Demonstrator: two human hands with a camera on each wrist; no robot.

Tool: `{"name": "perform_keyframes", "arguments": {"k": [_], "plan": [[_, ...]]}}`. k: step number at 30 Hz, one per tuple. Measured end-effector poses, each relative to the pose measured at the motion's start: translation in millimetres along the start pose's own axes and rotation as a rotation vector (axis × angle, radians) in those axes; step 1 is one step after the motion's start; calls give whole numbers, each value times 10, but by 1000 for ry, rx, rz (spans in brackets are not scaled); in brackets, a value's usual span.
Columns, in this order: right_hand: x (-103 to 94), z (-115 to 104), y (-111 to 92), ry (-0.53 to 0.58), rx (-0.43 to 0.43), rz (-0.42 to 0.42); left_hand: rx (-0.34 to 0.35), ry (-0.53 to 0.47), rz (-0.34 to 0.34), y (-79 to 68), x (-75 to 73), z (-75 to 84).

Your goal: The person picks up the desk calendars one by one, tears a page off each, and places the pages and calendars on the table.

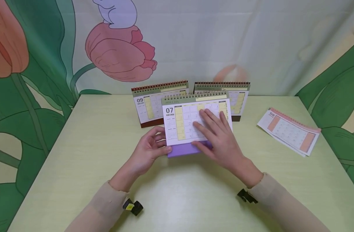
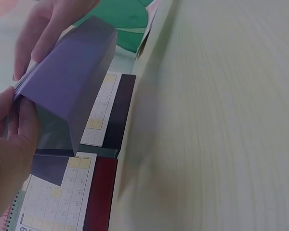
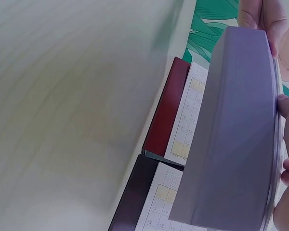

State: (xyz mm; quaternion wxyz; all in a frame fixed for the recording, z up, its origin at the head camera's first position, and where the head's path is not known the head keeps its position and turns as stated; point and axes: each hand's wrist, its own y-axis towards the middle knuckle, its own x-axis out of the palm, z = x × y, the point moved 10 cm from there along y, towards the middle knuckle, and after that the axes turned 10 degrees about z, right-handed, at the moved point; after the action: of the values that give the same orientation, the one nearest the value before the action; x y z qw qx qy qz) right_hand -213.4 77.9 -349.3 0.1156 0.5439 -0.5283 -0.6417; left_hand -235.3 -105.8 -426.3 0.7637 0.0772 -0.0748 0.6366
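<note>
A purple-based desk calendar (image 1: 181, 111) with a spiral top shows page 07 and is held up off the table. My left hand (image 1: 146, 149) grips its lower left edge, thumb in front and fingers behind. Spread over the page, the fairly straight fingers of my right hand (image 1: 220, 140) rest on the right half, thumb by the base. From below, the left wrist view shows the folded purple stand (image 2: 72, 67) with its hollow underside. In the right wrist view the purple base (image 3: 241, 130) hides part of the calendars behind.
Behind stand a calendar with a red-brown base (image 1: 148, 106) showing 09 and one with a dark base (image 1: 239, 100), partly covered. Loose calendar sheets (image 1: 290, 130) marked 08 lie at the right of the table (image 1: 87, 145). A printed curtain (image 1: 188, 42) hangs behind the table.
</note>
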Motion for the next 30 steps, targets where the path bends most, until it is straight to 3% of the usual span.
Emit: {"name": "perform_keyframes", "arguments": {"k": [13, 21, 30], "plan": [[-9, -29, 3, -72, -60, 2, -23, 4, 2, 28, 32, -17], [-75, -12, -8, -71, -85, 22, -3, 20, -6, 26, 31, 5], [-65, 49, -5, -46, -83, -22, 7, 39, -11, 19, 28, 51]]}}
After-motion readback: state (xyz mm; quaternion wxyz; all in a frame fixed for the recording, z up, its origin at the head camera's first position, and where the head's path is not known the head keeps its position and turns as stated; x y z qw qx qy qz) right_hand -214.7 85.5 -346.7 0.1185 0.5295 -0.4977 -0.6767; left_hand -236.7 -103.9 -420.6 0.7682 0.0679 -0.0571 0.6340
